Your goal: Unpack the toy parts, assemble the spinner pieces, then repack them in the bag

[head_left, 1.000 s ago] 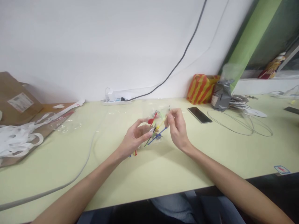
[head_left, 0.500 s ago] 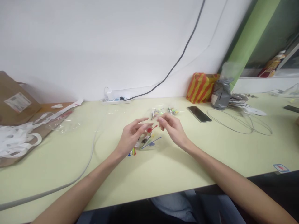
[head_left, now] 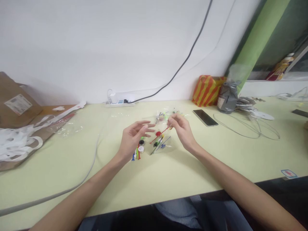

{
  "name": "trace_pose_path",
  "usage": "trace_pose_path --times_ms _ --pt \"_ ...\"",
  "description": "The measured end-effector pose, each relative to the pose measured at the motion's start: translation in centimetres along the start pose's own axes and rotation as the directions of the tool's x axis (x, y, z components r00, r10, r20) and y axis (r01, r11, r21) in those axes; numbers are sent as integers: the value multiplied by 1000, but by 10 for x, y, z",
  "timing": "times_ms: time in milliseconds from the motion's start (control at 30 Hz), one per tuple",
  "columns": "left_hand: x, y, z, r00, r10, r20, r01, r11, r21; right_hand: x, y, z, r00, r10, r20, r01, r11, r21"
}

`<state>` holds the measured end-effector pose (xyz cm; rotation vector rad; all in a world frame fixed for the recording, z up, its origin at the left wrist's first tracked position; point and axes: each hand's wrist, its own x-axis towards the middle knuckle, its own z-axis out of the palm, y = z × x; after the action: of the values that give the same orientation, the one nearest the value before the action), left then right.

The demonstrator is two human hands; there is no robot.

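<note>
My right hand (head_left: 182,131) pinches the top of a clear plastic bag (head_left: 161,141) of thin coloured sticks and lifts it a little off the pale green table (head_left: 168,173). A red stick with a round end (head_left: 159,133) and blue and green sticks show inside it. My left hand (head_left: 132,138) hovers just left of the bag with fingers spread, holding nothing. Small coloured pieces (head_left: 138,153), red, yellow, blue, black and white, lie on the table under the left hand. More small coloured parts (head_left: 161,116) sit behind the hands.
A black phone (head_left: 205,117) lies right of the hands. Behind it stand a red and yellow striped bag (head_left: 207,90) and a grey pouch (head_left: 228,97). A thin wire loop (head_left: 247,128) lies at right, a power strip (head_left: 117,103) by the wall, a grey cable (head_left: 79,179) and brown cardboard (head_left: 16,106) with white straps at left.
My right hand has lowered toward the table, then pinched the bag and raised it slightly. My left hand let go of the sticks and opened, leaving small pieces on the table.
</note>
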<state>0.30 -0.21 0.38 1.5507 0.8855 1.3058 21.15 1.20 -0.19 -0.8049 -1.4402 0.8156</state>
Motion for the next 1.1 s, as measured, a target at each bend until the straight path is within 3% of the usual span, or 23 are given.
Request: trace_pose_path --times_ms 200,400,500,633,767,900,1000,1100 --pt "1 -4 -5 999 0 -54 1 1000 13 -2 1 3 998 26 60 -32 995 93" --pt "2 -4 -4 991 -55 -125 47 997 -69 -4 -7 3 999 -45 14 44 996 83" --pt "1 -2 -3 995 -41 -90 30 992 -120 -5 -11 -1 996 -89 27 87 995 56" --pt "0 2 -3 1000 9 -25 -11 995 -96 -8 -18 -5 966 -222 134 233 970 -66" --pt "1 3 -2 998 -43 -35 40 996 -80 -12 -20 0 948 -264 178 289 947 -138" --pt "0 2 -1 992 -117 -42 115 991 -63 -12 -17 7 958 -223 180 249 959 -134" --pt "-1 2 -2 993 -115 -20 113 992 -61 -11 -11 7 987 -87 136 98 992 -74" --pt "-1 3 -2 995 -101 6 102 993 -60 -8 -5 7 981 45 187 -27 995 -97"
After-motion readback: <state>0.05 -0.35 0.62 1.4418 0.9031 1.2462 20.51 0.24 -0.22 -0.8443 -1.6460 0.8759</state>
